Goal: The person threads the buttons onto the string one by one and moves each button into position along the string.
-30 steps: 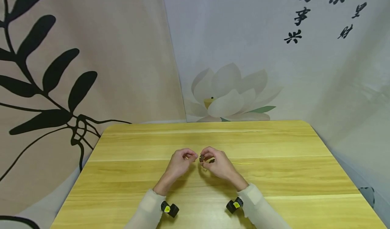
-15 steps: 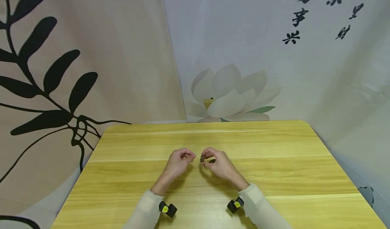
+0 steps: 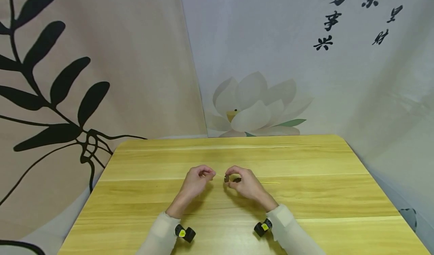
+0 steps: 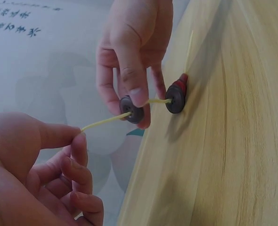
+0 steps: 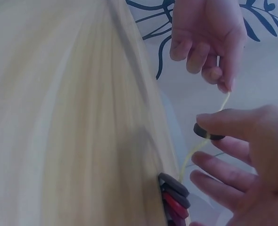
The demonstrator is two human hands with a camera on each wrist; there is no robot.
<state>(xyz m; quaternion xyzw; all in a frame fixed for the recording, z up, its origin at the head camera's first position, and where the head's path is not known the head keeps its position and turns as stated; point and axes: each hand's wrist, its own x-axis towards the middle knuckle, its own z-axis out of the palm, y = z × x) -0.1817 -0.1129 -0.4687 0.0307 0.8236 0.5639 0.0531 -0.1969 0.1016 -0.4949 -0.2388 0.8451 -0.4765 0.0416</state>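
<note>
I'd keep my left hand (image 4: 30,174) pinching the yellow cord (image 4: 103,122) taut while my right hand (image 4: 132,47), just beside it above the table (image 3: 305,194), slides its pinched dark button (image 4: 132,109) (others already strung) along slowly.

Left hand (image 3: 197,177) left of right hand (image 3: 245,181), cord (image 4: 105,122) between, over table (image 3: 305,194).
</note>
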